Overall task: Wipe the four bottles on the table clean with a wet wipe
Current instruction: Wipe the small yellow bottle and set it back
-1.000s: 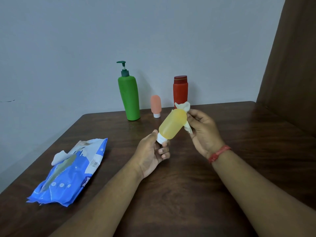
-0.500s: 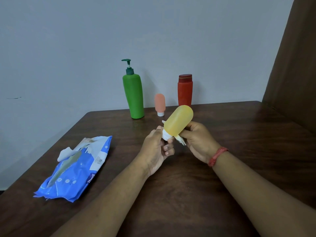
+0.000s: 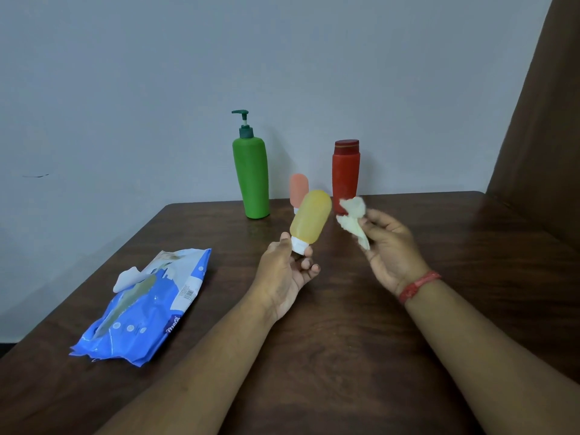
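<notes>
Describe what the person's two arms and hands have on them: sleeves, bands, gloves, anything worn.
Both forearms are bare, with no sleeves in view. The left hand wears no glove, ring or band that can be seen. The right hand is also ungloved; round its wrist sits a red band, thin and somewhat uneven like wound thread or cord. No watch shows on either arm.

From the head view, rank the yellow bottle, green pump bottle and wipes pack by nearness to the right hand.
1. Yellow bottle: just left of the right hand, held by the left hand.
2. Green pump bottle: farther back-left, near the wall.
3. Wipes pack: far left on the table.
</notes>
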`<state>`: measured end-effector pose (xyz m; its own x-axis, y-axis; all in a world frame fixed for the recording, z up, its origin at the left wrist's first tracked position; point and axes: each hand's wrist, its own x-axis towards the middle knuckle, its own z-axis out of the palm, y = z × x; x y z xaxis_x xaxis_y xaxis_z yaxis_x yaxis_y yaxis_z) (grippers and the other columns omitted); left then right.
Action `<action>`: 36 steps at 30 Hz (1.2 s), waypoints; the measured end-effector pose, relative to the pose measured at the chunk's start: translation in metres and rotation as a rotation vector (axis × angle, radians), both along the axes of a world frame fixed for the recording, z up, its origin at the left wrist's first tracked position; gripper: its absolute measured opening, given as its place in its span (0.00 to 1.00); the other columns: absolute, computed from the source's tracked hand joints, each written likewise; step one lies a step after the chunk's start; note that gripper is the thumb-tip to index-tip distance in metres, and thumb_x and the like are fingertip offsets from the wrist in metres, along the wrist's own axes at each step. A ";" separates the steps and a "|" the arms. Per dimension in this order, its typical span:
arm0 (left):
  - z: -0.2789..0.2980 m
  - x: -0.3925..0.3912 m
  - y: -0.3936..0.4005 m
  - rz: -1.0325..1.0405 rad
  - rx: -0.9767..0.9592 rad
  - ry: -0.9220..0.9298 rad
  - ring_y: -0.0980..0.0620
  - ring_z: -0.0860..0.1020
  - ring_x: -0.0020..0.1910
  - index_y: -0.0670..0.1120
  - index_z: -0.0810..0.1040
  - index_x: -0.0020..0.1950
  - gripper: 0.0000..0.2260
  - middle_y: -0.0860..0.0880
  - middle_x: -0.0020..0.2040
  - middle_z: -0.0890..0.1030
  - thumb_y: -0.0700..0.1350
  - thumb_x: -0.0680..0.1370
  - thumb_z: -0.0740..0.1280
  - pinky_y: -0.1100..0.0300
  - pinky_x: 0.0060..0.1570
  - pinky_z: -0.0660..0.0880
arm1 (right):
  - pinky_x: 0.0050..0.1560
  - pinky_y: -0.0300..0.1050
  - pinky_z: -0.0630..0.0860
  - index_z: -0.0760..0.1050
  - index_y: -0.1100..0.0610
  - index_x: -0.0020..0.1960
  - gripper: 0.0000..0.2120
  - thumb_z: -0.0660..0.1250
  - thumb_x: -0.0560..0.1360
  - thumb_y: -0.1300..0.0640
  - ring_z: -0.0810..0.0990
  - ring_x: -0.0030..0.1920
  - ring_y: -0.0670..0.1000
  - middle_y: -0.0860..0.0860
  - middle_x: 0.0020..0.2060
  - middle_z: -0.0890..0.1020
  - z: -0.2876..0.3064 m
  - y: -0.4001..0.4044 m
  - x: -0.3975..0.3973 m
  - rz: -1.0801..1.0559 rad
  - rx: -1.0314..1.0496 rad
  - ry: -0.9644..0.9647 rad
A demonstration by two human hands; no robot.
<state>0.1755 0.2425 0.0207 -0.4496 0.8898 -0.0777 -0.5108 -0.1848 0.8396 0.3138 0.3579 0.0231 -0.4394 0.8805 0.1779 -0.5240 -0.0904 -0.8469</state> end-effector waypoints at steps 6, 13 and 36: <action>-0.005 0.001 -0.001 -0.086 0.024 0.118 0.51 0.80 0.38 0.42 0.68 0.57 0.09 0.42 0.44 0.82 0.48 0.85 0.60 0.54 0.45 0.82 | 0.60 0.52 0.78 0.80 0.60 0.57 0.09 0.65 0.79 0.67 0.82 0.58 0.58 0.57 0.53 0.85 -0.015 -0.015 -0.022 -0.033 0.079 -0.200; -0.014 0.004 0.004 -0.002 -0.042 0.363 0.51 0.82 0.49 0.39 0.74 0.59 0.11 0.41 0.55 0.82 0.47 0.84 0.62 0.52 0.54 0.81 | 0.59 0.50 0.79 0.81 0.53 0.52 0.09 0.66 0.79 0.65 0.83 0.57 0.53 0.52 0.51 0.86 -0.014 -0.019 -0.022 -0.069 0.113 -0.230; -0.023 -0.007 0.009 0.176 -0.140 0.628 0.49 0.85 0.51 0.47 0.81 0.58 0.10 0.50 0.48 0.87 0.46 0.78 0.73 0.46 0.60 0.79 | 0.56 0.45 0.81 0.81 0.59 0.59 0.10 0.66 0.80 0.64 0.84 0.55 0.50 0.52 0.54 0.85 -0.017 -0.027 -0.028 -0.050 0.258 -0.302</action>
